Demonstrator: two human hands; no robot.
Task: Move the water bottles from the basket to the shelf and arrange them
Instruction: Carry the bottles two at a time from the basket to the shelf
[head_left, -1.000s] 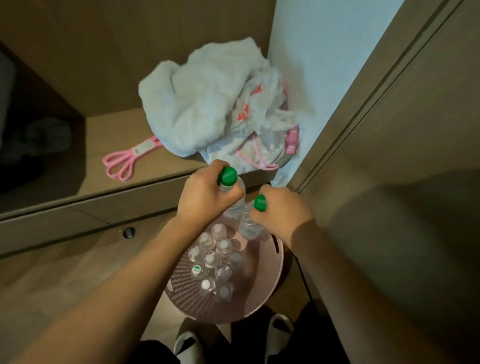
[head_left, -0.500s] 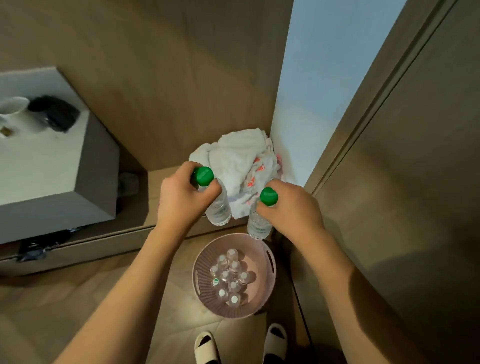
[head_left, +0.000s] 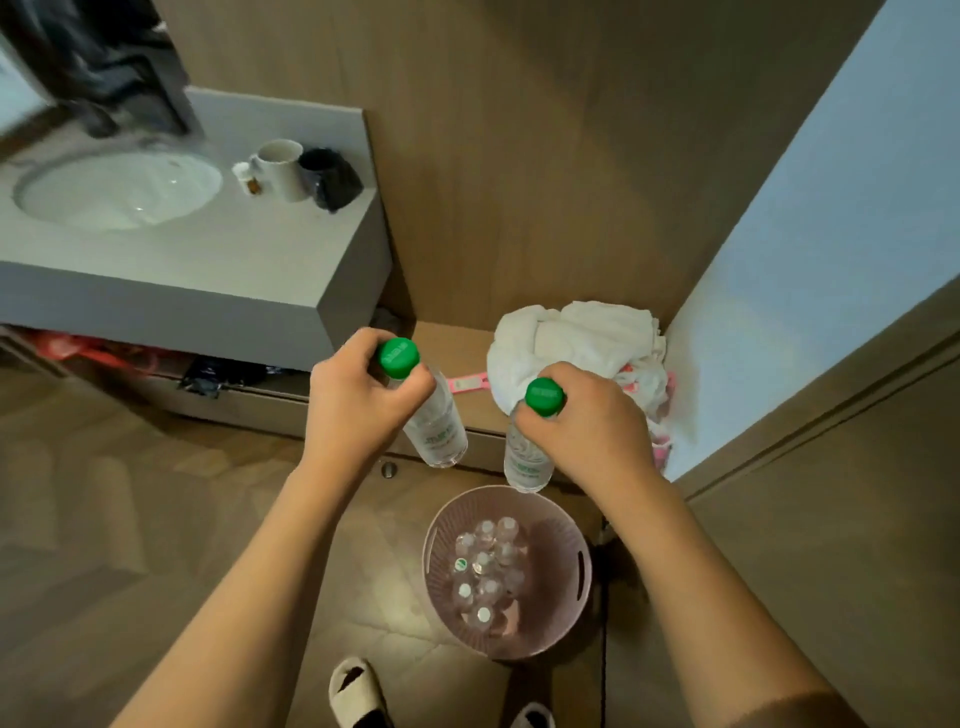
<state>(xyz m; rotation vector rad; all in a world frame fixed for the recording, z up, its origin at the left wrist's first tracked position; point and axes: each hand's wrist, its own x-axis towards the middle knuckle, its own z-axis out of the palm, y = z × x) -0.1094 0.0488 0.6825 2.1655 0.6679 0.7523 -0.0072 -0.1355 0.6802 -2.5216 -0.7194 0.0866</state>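
My left hand (head_left: 358, 405) grips a clear water bottle (head_left: 439, 431) by its neck, just under the green cap. My right hand (head_left: 587, 421) holds a second green-capped water bottle (head_left: 525, 460) the same way. Both bottles hang upright in the air, well above the pink round basket (head_left: 574, 525) on the floor. Several more bottles (head_left: 485, 571) stand inside the basket. Behind the hands runs a low wooden shelf (head_left: 447, 343).
A heap of white towels and cloth (head_left: 576, 343) fills the shelf's right end, with a pink strap (head_left: 467, 383) beside it. A grey sink counter (head_left: 208, 270) with a white mug (head_left: 278, 169) juts out at the left. My slippers (head_left: 358, 693) are below the basket.
Both hands have lifted their bottles out of the basket and risen. The view has pulled up and back, so the basket looks smaller and the sink counter has come into sight.
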